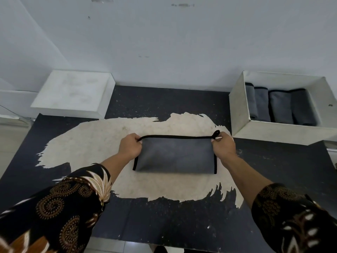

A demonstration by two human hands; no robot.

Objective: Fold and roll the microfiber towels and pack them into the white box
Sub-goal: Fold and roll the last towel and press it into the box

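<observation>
A grey microfiber towel (175, 156) with black edging lies folded into a wide rectangle on the worn middle of the dark table. My left hand (129, 144) pinches its far left corner. My right hand (224, 144) pinches its far right corner, where a small black loop sticks up. The fold lies along the near side. The white box (238, 110) stands at the back right, open on top, with several rolled grey towels (279, 106) side by side inside.
A white lid or second box (73, 92) lies upside down at the back left against the wall. The dark table (164, 216) has a pale worn patch in its middle. Its near edge is at the bottom of the view.
</observation>
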